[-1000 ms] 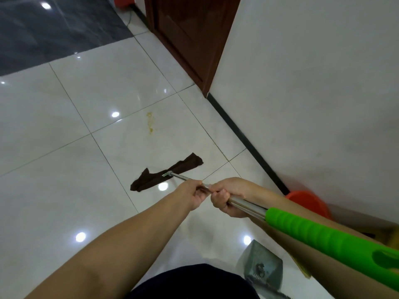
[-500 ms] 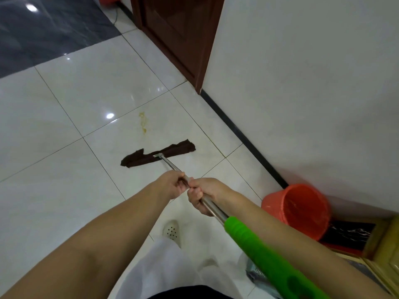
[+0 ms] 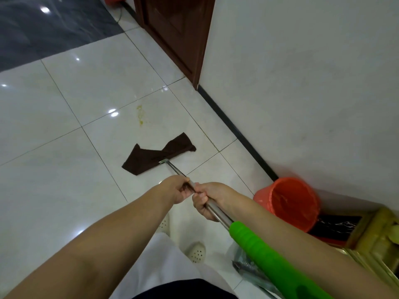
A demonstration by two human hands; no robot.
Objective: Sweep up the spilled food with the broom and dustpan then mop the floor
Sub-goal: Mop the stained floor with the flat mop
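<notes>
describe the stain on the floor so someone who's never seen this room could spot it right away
Start at the dark wooden door and look down the white floor tiles toward the brown mop cloth. The yellowish stain lies just beyond it, the only colored smear there.

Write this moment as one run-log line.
phase: mopping | left hand, right hand: gripping mop handle | mop cloth: short of yellow stain

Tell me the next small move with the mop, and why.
Probably push the brown mop cloth forward over the yellow stain. The stain lies on the white tile just beyond the cloth, untouched, and both the left hand and right hand already grip the steel mop handle.
</notes>
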